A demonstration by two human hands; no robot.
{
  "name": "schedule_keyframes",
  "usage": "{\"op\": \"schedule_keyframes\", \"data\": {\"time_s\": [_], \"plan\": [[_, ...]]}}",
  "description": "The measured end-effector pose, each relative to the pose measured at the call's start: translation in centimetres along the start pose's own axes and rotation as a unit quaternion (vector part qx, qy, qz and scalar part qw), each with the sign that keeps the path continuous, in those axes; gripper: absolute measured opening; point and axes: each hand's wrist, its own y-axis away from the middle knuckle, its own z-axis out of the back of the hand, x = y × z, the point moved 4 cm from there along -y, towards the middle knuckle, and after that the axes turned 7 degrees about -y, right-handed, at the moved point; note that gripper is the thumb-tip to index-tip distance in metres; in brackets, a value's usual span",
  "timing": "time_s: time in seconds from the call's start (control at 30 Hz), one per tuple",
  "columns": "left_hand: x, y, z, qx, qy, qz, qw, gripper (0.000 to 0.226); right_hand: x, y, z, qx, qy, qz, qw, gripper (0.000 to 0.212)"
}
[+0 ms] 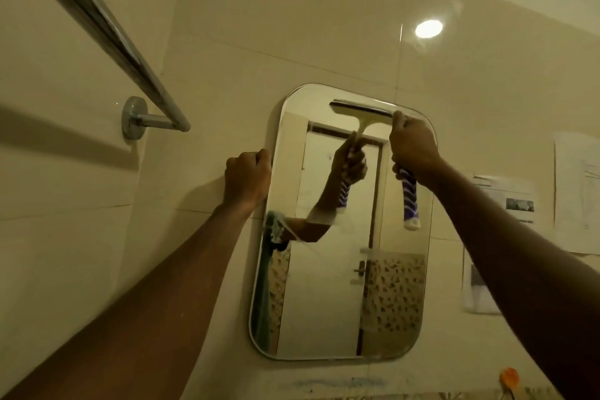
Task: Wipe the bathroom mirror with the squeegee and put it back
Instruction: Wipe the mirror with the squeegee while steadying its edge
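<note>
Gripping the squeegee (409, 198) handle in a closed right hand (413, 148), the person sets its blade level along the top of the mirror (328, 295), while the curled left hand (247, 177) steadies the left rim, leaving glass below for a downward pull.

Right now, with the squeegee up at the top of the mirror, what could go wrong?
1. The squeegee blade covers only part of the mirror width, so one pull may leave side strips unwiped.
2. The right hand grips high on the handle; the blade could tilt and streak.
3. The left hand holds the mirror's edge, possibly leaving fingerprints.
</note>
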Motion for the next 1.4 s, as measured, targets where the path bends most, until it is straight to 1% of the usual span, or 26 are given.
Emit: {"op": "schedule_keyframes", "data": {"time_s": [0.1, 0.23, 0.33, 0.4, 0.43, 0.53, 0.6, 0.63, 0.7, 0.77, 0.87, 0.93, 1.0, 1.1, 1.17, 1.23, 1.3, 1.37, 1.4], "plan": [[-0.1, -0.4, -0.1, 0.005, 0.005, -0.002, 1.000, 0.050, -2.0, 1.8, -1.1, 0.017, 0.029, -0.003, 0.999, 0.046], [0.0, -0.1, 0.0, 0.009, 0.021, 0.014, 1.000, 0.049, -7.2, 9.9, -2.5, 0.052, 0.033, -0.032, 0.998, 0.054], [-0.3, 0.3, 0.2, 0.013, 0.028, 0.040, 0.999, 0.047, -8.2, 14.5, -2.5, 0.097, 0.092, -0.058, 0.989, 0.053], [-0.2, 0.2, 0.2, 0.020, 0.042, 0.048, 0.998, 0.048, -6.7, 13.8, -1.9, 0.119, 0.097, -0.077, 0.985, 0.049], [-0.1, 0.1, 0.2, 0.024, 0.049, 0.053, 0.997, 0.049, -5.6, 12.2, -1.5, 0.115, 0.088, -0.073, 0.987, 0.046], [0.5, -0.3, 0.0, 0.026, 0.062, 0.058, 0.996, 0.050, -1.4, 5.8, -0.5, 0.068, 0.053, -0.013, 0.996, 0.039], [0.7, -0.4, 0.0, 0.029, 0.078, 0.067, 0.994, 0.049, -0.3, 3.8, -0.9, 0.042, 0.034, -0.001, 0.999, 0.040], [0.7, -0.5, 0.0, 0.032, 0.084, 0.068, 0.994, 0.049, -0.6, 4.3, -1.6, 0.042, 0.033, -0.002, 0.999, 0.041], [0.8, -0.6, -0.1, 0.037, 0.085, 0.063, 0.994, 0.049, -2.6, 7.8, -3.3, 0.055, 0.025, -0.016, 0.998, 0.042], [0.7, -0.4, -0.1, 0.033, 0.084, 0.059, 0.994, 0.050, -5.8, 13.3, -5.0, 0.064, 0.020, -0.030, 0.997, 0.040], [0.7, -0.2, -0.1, 0.035, 0.080, 0.062, 0.994, 0.050, -9.5, 21.3, -6.4, 0.087, 0.052, -0.067, 0.993, 0.035], [0.7, -0.2, 0.0, 0.039, 0.084, 0.062, 0.994, 0.050, -10.5, 23.7, -6.5, 0.103, 0.087, -0.106, 0.985, 0.037], [0.9, -0.2, -0.1, 0.046, 0.095, 0.064, 0.992, 0.048, -9.5, 22.8, -6.1, 0.109, 0.077, -0.102, 0.986, 0.043], [1.5, -0.5, -0.1, 0.069, 0.121, 0.087, 0.986, 0.046, -5.1, 17.2, -5.4, 0.082, -0.001, -0.034, 0.996, 0.046], [2.1, -1.0, -0.2, 0.089, 0.135, 0.106, 0.981, 0.047, -1.7, 13.4, -5.6, 0.071, -0.007, -0.007, 0.997, 0.044], [2.4, -1.5, -0.1, 0.110, 0.145, 0.120, 0.976, 0.048, -0.3, 12.1, -6.5, 0.076, -0.003, -0.005, 0.997, 0.041], [2.4, -1.7, -0.1, 0.135, 0.166, 0.134, 0.968, 0.049, -1.3, 14.0, -7.5, 0.098, 0.009, -0.029, 0.995, 0.032], [2.2, -1.8, -0.2, 0.156, 0.183, 0.139, 0.961, 0.051, -4.1, 18.1, -8.7, 0.116, 0.046, -0.032, 0.992, 0.022], [2.2, -1.8, -0.3, 0.161, 0.189, 0.140, 0.959, 0.052, -5.4, 20.4, -9.2, 0.123, 0.053, -0.038, 0.990, 0.021]]}}
